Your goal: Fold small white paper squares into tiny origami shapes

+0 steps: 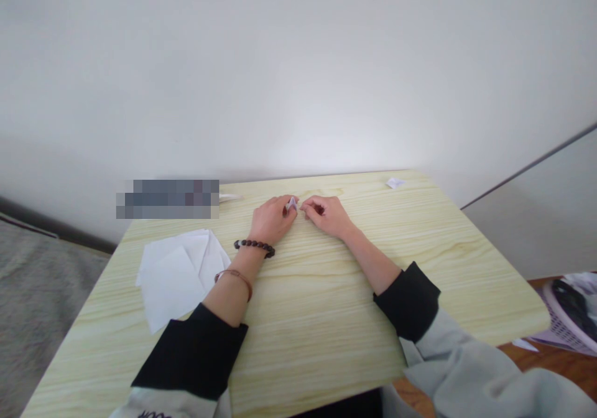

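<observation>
My left hand [272, 219] and my right hand [326, 214] meet near the far middle of a pale wooden table [317, 306]. Both pinch a small folded piece of white paper [292, 204] between their fingertips, just above the tabletop. The left wrist carries a dark bead bracelet and a thin brown cord. Both sleeves are black with grey cuffs pushed back.
A loose stack of white paper sheets [180, 272] lies on the table to the left of my left forearm. A small folded white paper piece [395, 183] sits at the far right corner. A lilac basket [571, 315] stands on the floor at the right.
</observation>
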### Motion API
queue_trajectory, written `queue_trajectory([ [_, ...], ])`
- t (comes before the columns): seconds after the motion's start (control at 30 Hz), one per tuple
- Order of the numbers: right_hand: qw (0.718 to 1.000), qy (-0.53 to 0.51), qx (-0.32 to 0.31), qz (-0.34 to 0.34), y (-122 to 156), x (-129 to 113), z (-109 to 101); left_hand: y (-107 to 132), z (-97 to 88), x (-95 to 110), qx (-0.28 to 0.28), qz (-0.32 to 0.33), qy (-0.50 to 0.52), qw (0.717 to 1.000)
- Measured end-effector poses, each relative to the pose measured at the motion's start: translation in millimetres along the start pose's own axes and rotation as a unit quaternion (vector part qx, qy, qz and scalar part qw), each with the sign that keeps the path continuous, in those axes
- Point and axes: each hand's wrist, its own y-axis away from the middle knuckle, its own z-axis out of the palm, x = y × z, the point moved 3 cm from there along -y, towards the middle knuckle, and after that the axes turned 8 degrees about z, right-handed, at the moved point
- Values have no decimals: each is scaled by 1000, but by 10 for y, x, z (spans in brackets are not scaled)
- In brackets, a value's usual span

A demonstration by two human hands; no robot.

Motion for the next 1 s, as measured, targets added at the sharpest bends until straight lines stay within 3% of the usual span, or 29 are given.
queue_trajectory([
  [0.3,998,40,40,8,-40,36,-23,-15,9,-91,50,-51,148,986],
  [0.43,998,49,40,-10,-49,23,-35,-20,6,-89,46,-55,190,979],
  [0.73,998,46,32,-15,-50,39,-28,-24,-25,-37,45,-41,230,971],
  [1.0,997,58,32,-44,-36,15,-32,-10,-13,-60,40,-38,175,983],
])
